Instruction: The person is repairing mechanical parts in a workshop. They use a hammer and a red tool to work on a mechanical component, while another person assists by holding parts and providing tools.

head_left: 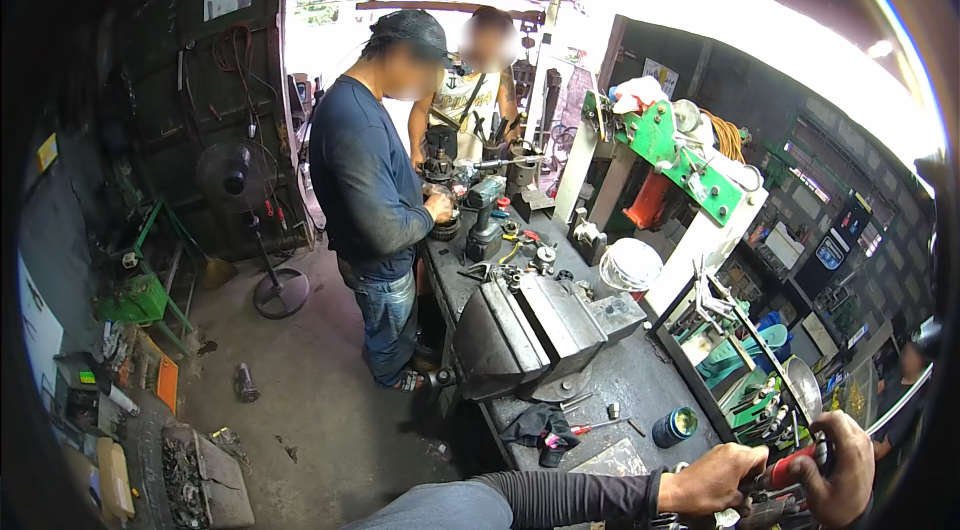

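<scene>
My left hand (710,482), below a dark sleeve, is closed at the left end of a red cylindrical tool (783,470) at the lower right; what its fingers grip is hidden. My right hand (838,470) wraps round the tool's other end. Loose metal tools lie beneath both hands. Nearby on the workbench (650,420) are a dark jar (675,427), a red-handled screwdriver (600,428), a dark cloth (535,425) and a large metal vise (505,340).
Two co-workers (365,170) (475,90) stand at the bench's far end beside a drill (485,220). A white bucket (628,260), green press frame (680,160) and tool rack (750,360) line the right. A standing fan (240,180) is left. Another person (905,370) is at far right.
</scene>
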The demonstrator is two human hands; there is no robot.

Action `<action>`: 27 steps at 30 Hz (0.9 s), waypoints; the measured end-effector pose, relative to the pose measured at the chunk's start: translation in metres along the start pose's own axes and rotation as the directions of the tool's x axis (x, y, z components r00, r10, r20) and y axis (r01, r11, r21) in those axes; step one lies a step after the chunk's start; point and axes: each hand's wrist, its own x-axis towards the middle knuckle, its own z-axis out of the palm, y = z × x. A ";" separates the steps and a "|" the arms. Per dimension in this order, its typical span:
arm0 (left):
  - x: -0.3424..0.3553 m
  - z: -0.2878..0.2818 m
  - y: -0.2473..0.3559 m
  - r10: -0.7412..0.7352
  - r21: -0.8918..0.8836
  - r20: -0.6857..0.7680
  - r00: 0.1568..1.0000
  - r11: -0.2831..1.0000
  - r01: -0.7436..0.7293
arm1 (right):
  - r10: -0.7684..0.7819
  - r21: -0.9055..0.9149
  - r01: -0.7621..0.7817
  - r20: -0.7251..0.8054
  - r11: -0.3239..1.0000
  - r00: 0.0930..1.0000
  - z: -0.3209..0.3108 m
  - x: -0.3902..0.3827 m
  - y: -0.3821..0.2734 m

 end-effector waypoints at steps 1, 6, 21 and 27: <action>0.000 0.004 0.001 0.158 0.058 -0.094 0.983 0.987 -0.153 | -0.049 0.026 0.051 -0.071 0.998 0.996 0.001 0.001 0.000; -0.002 0.007 0.004 0.384 -0.007 -0.227 0.895 0.918 -0.395 | -0.361 0.104 0.355 0.046 0.929 0.931 -0.006 0.009 0.008; -0.003 -0.012 0.018 0.090 -0.229 0.115 0.989 0.971 -0.062 | -0.156 0.083 0.176 -0.203 0.981 0.967 0.009 0.005 0.023; -0.004 -0.007 0.018 0.124 0.026 -0.054 0.991 0.992 -0.123 | -0.099 0.092 0.120 -0.212 0.988 0.972 0.018 0.001 0.030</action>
